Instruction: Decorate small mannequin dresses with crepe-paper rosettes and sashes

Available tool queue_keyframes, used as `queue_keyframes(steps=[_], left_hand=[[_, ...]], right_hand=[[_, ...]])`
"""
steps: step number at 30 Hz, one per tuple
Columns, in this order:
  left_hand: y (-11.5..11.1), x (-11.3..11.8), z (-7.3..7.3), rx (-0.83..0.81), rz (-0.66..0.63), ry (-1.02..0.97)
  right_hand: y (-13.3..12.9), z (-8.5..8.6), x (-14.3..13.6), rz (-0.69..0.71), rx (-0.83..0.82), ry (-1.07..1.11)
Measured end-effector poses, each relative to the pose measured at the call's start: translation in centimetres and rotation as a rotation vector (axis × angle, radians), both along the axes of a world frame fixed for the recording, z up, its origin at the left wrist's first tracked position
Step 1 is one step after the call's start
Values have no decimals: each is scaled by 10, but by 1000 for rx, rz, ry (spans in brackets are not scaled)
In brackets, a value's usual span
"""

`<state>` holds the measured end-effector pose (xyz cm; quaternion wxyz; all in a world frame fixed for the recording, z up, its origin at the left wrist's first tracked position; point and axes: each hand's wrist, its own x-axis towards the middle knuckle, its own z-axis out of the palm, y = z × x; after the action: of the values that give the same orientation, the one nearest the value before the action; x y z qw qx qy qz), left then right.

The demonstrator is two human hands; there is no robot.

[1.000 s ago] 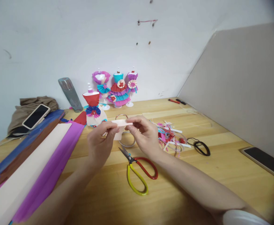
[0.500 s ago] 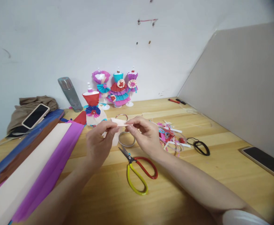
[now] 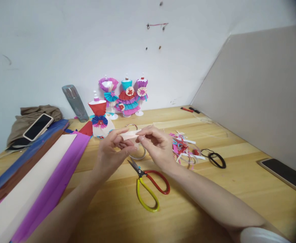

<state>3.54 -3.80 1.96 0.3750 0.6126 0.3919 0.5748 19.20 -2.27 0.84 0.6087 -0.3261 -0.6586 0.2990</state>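
Observation:
A narrow piece of cream crepe paper (image 3: 130,135) is stretched between my two hands, above the table. My right hand (image 3: 158,146) pinches its right end between thumb and fingers. Around its left end, the fingers of my left hand (image 3: 112,152) are curled, while the thumb stands apart below the paper. Just under my hands lie scissors (image 3: 140,172) with one yellow and one red handle, their blades slightly apart. A roll of tape (image 3: 139,157) sits behind them, partly hidden by my hands.
Small dress forms in paper outfits (image 3: 98,111) stand against the wall, beside a leaning grey bottle (image 3: 75,103). Coloured crepe paper sheets (image 3: 36,172) lie at left, with a phone (image 3: 38,127) on cloth beyond. Paper scraps (image 3: 184,146), a black band (image 3: 218,160) and another phone (image 3: 284,175) are at right.
My left thumb has moved off the paper and down, and the left fingers have spread and shifted right. My right hand keeps its pinch. The paper now looks narrower.

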Motion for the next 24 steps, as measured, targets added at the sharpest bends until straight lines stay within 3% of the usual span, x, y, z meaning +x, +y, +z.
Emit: queue_keyframes(steps=[11,19,24], left_hand=[[0,4,0,50,85,-106],[4,2,-3,-54,65,-221],[3,7,-5,-72,132,-240]], right_hand=[[2,-1,-4,35,-32,61],[6,-1,-7,88,-253,276],[8,-3,-9,115,-372,362]])
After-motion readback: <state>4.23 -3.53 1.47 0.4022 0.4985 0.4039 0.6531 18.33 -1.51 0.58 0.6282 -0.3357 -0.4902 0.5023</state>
